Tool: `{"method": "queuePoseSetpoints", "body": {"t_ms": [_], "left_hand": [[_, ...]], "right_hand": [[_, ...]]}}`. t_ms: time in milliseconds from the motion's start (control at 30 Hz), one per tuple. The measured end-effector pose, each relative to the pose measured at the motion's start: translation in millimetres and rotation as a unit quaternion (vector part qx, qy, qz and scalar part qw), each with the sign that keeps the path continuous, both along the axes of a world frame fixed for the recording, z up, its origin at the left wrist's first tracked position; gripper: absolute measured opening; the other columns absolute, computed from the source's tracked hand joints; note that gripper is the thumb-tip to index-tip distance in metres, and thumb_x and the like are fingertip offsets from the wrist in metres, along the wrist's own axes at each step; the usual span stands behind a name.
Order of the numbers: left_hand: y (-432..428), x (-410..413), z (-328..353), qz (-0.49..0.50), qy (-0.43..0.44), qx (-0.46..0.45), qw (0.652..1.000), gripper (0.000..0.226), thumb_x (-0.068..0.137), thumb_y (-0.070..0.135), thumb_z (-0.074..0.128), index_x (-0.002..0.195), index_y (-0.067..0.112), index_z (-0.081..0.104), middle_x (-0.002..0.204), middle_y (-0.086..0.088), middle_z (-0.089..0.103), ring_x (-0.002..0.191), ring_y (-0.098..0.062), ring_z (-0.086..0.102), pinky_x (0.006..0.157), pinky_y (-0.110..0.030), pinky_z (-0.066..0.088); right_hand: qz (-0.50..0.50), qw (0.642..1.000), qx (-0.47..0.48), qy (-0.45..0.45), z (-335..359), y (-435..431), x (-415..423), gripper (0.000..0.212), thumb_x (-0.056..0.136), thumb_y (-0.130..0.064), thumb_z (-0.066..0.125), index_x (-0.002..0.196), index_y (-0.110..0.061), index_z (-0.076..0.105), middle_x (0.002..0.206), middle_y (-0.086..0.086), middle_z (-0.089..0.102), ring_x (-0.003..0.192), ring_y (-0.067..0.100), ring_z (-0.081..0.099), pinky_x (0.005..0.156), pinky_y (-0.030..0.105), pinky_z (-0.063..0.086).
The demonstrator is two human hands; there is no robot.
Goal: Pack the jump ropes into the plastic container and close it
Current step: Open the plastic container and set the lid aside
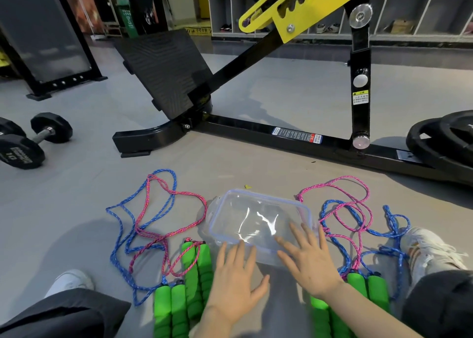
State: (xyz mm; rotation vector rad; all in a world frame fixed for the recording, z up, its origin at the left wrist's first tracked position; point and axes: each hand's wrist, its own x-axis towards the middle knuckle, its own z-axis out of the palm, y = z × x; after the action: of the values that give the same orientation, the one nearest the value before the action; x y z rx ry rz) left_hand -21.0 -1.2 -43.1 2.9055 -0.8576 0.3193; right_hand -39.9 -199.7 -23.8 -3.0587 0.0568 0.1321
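Where the person sits on the grey floor (281,94), the left hand (235,278) reaches forward with fingers straight and spread, gripping nothing, its fingertips at the near edge of the plastic container (258,193). The right hand (311,266), equally flat and splayed and holding nothing, lies with its fingers over the container's near right corner. Clear, with a blue-lined rim, the container rests on the floor at twelve o'clock from both hands; whether its lid is latched cannot be told. At nine o'clock of the container lie jump ropes (153,217), blue and pink cords in loose loops, their green foam handles (194,268) side by side just beside the left hand. At three o'clock lies a second bundle (345,214) of blue and pink cord, its own green grips (368,286) near the right wrist. White shoes appear at eight o'clock (71,281) and four o'clock (425,245). Farther out stand the black machine frame (294,134) at twelve o'clock, dumbbells (41,132) at ten o'clock and weight plates (445,138) at two o'clock.
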Motion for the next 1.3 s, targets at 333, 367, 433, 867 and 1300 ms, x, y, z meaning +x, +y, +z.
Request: {"method": "queuePoseSetpoints", "body": {"t_ms": [333,367,433,867,1300], "left_hand": [[3,25,5,0.081,0.099,0.01,0.992,0.082,0.094,0.066,0.011,0.122,0.012,0.066,0.13,-0.013,0.059,0.125,-0.026,0.051,0.112,-0.048,0.005],[3,22,4,0.085,0.104,0.021,0.991,0.085,0.093,0.067,0.009,0.122,0.012,0.066,0.129,-0.013,0.06,0.122,-0.027,0.056,0.112,-0.049,0.006],[2,13,4,0.093,0.094,0.023,0.991,0.086,0.092,0.068,0.009,0.116,0.01,0.069,0.123,-0.015,0.063,0.114,-0.03,0.061,0.108,-0.049,0.009],[19,0,16,0.086,-0.105,-0.057,0.989,0.035,0.08,0.036,0.041,0.075,0.02,0.072,0.084,-0.002,0.066,0.087,-0.022,0.058,0.106,-0.054,0.019],[17,-9,6,0.116,0.048,0.034,0.991,0.074,0.098,0.057,0.014,0.108,0.015,0.073,0.113,-0.01,0.069,0.102,-0.03,0.067,0.099,-0.055,0.024]], "right_hand": [[0.001,0.996,0.081,0.025,11,-7,1,0.122,0.043,-0.081,-0.038,0.147,-0.042,0.012,0.158,-0.002,0.001,0.145,0.025,-0.005,0.116,0.045,-0.008],[0.004,0.996,0.09,0.019,12,-6,0,0.122,0.043,-0.081,-0.038,0.147,-0.042,0.012,0.158,-0.002,0.001,0.145,0.025,-0.006,0.116,0.046,-0.009],[0.016,0.995,0.098,0.014,13,-5,-4,0.12,0.045,-0.082,-0.035,0.146,-0.042,0.014,0.158,-0.002,0.0,0.145,0.025,-0.007,0.115,0.045,-0.009],[0.061,0.992,0.108,0.017,31,-18,-24,0.082,0.076,-0.071,-0.004,0.139,-0.038,0.038,0.153,-0.007,0.025,0.14,0.014,0.017,0.113,0.029,0.012],[0.075,0.994,0.057,0.05,16,-11,-14,0.121,0.044,-0.081,-0.036,0.149,-0.036,0.004,0.157,-0.008,-0.009,0.145,0.016,-0.011,0.111,0.035,-0.015]]}}
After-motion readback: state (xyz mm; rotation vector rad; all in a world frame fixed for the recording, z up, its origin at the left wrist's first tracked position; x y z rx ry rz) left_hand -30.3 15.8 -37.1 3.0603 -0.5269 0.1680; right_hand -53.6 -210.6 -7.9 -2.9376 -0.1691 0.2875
